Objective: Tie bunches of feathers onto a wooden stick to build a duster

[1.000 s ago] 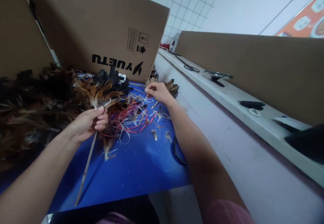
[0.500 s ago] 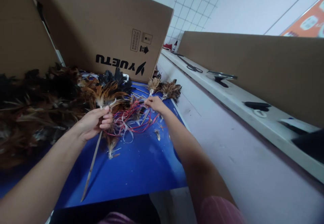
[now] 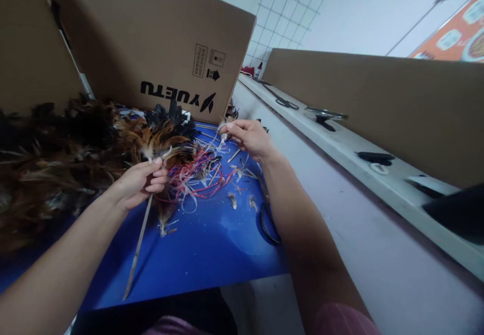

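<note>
Stick [image 3: 137,249] sits in the left hand [image 3: 139,184], lower end sloping down toward the wearer, below the fist. Left fingers curl closed around it, thumb on top. Brown feathers [image 3: 155,141] rise just above the left hand; their join with the stick is hidden by the fingers.

Blue table [image 3: 212,259] lies under both hands. Just below the left fist: a small tuft [image 3: 164,221]. Below the right wrist, beside the forearm: a black loop [image 3: 269,226], partly covered by the arm. Loose scraps [image 3: 232,201] lie below the right hand.

Between the hands: a tangle [image 3: 194,176] of red and pale strands, nearer the left. A dark brown heap [image 3: 49,173] of feathers fills the area left of the left hand.

Right hand [image 3: 251,138] is well apart from the left and farther out, thumb and forefinger pinched on what appears to be a pale strip [image 3: 221,129]. A feather bundle [image 3: 230,116] is partly hidden behind those fingertips.

Right of the right hand: ledge [image 3: 340,142] bearing scissors [image 3: 285,103]. Beyond both hands: carton [image 3: 162,37], then wire grid [image 3: 289,9].
</note>
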Demonstrator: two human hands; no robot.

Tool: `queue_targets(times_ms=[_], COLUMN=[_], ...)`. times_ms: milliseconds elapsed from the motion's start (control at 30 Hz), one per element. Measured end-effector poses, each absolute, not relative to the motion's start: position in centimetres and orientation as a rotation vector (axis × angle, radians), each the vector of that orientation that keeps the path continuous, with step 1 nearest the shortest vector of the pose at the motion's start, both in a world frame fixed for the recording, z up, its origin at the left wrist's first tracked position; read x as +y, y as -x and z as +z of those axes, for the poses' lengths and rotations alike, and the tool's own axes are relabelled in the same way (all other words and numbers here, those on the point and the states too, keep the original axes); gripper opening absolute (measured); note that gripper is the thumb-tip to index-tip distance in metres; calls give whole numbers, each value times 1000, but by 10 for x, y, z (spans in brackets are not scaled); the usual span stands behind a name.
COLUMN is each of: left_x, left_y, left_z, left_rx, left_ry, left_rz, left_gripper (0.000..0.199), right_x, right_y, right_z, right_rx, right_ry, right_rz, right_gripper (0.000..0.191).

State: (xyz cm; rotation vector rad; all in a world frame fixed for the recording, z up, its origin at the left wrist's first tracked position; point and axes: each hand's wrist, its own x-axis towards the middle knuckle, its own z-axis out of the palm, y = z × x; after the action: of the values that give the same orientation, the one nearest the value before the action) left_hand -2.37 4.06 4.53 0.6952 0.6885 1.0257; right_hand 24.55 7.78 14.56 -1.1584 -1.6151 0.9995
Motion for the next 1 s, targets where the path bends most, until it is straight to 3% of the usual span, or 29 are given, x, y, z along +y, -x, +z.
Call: queue_targets(times_ms=[233, 500, 667, 1000], left_x=[41, 39, 39, 39], left_y=[24, 23, 22, 21], left_z=[44, 47, 46, 46], left_rx=[635, 630, 652, 656], left_ry=[-716, -706, -710, -723], left_rz=[983, 966, 976, 956], left_gripper=[21, 18, 19, 21], right_x=[41, 23, 39, 56], right_y=[-251, -275, -290, -293], right_z=[164, 191, 192, 214], right_rx=[-1501, -1353, -1463, -1396], right_ry=[953, 818, 1050, 811], right_rz=[926, 617, 750, 625], right_gripper=[30, 19, 22, 15])
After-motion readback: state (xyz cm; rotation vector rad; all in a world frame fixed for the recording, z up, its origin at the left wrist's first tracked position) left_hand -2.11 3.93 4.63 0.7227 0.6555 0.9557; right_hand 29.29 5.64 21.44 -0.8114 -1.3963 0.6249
